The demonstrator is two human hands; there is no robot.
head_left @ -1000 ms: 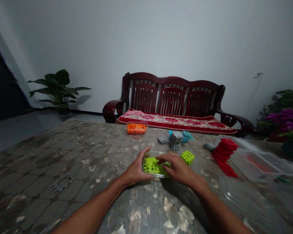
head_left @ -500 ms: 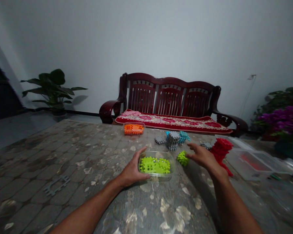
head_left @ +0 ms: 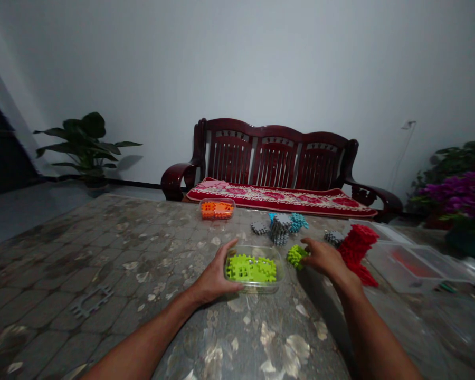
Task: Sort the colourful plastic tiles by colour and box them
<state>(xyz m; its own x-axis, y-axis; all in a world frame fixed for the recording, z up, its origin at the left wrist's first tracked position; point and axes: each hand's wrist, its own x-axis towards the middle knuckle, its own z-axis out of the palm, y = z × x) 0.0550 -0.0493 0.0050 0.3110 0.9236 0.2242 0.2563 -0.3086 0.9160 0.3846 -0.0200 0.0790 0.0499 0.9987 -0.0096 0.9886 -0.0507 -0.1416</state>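
My left hand (head_left: 217, 273) grips the left end of a clear plastic box (head_left: 279, 274), with the thumb along its near side and fingers at the far side. Inside the box lie bright green interlocking pieces (head_left: 251, 269) with notched edges. Right of the box, a small stack of green notched pieces (head_left: 296, 256) stands on the table. My right hand (head_left: 324, 257) has its fingers closed at the right side of that stack; the fingertips are partly hidden.
Grey notched pieces (head_left: 280, 229) and blue ones (head_left: 298, 222) stand behind. To the right are a red stack (head_left: 358, 248) and clear containers (head_left: 404, 269). A box of orange pieces (head_left: 217, 210) sits at the far edge. A grey frame piece (head_left: 92, 302) lies left. A wooden bench (head_left: 275, 158) stands beyond.
My right hand's spread fingers have drawn together at the green stack, which looks slightly shifted or tilted. My left hand and the box have stayed put.
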